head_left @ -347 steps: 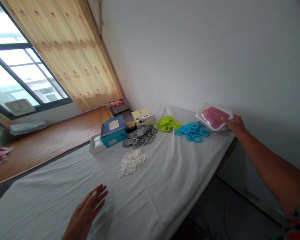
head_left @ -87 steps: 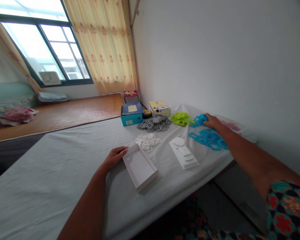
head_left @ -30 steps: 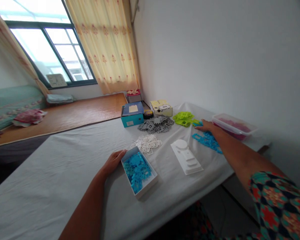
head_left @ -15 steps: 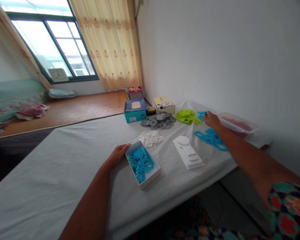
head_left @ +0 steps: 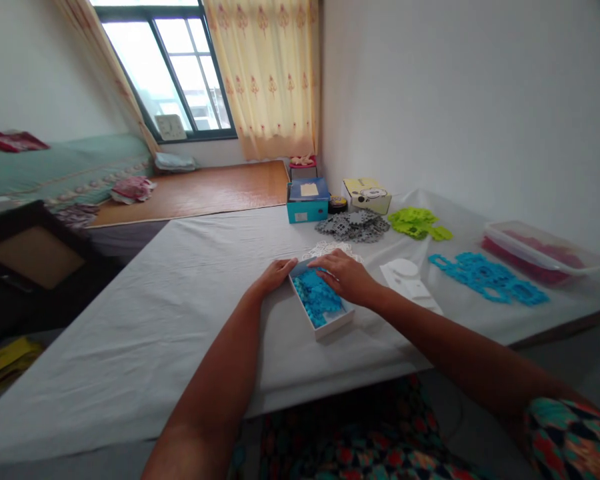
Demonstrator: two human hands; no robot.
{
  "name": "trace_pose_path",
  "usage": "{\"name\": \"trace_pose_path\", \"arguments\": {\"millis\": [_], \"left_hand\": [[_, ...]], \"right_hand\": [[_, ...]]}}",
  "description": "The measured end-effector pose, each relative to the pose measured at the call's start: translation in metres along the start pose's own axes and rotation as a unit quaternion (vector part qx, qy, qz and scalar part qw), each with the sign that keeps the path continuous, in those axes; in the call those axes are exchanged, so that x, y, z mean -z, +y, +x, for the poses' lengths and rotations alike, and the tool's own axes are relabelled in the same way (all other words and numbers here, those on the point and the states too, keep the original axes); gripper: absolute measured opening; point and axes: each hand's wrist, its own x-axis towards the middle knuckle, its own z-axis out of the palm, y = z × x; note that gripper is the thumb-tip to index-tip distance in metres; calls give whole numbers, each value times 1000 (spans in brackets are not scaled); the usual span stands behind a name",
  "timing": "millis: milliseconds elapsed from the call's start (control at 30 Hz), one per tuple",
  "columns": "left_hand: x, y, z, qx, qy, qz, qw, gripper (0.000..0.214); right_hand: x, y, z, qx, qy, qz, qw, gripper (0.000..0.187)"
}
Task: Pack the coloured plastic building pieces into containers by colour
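Observation:
A shallow white box (head_left: 333, 328) holds a heap of blue plastic pieces (head_left: 316, 293) and sits on the cloth before me. My left hand (head_left: 276, 277) grips its far left corner, fingers at the rim. Above the blue pieces is my right hand (head_left: 349, 275), reaching in from the right with its fingers stretched out. Nothing shows clearly between those fingers. White plastic pieces (head_left: 325, 249) lie just past the box, partly covered by the right hand. A white moulded plastic tray (head_left: 405, 280) rests beyond my right forearm, partly hidden by it.
Behind are grey gear-like pieces (head_left: 355, 227), lime green pieces (head_left: 415, 222), a blue box (head_left: 307, 210) and a yellow box (head_left: 367, 193). Joined blue pieces (head_left: 487, 275) and a clear tub of red pieces (head_left: 540, 253) lie right by the wall. The table's front edge is close to me.
My right hand has come from the far right, where it held a blue piece by the green pile, to above the white box. My left hand stays at the box. The view has turned left.

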Motion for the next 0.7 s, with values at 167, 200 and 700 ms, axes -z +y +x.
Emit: {"name": "trace_pose_path", "arguments": {"millis": [167,200,700], "left_hand": [[0,-4,1,-17,5,10,1000,58],[1,-4,1,-18,2,10,1000,58],[2,-3,3,29,-7,8,1000,60]], "right_hand": [[-7,-2,0,117,-57,-51,990,31],[-6,0,-2,102,-54,-62,991,27],[76,124,-105,-184,104,-145,967,48]]}}
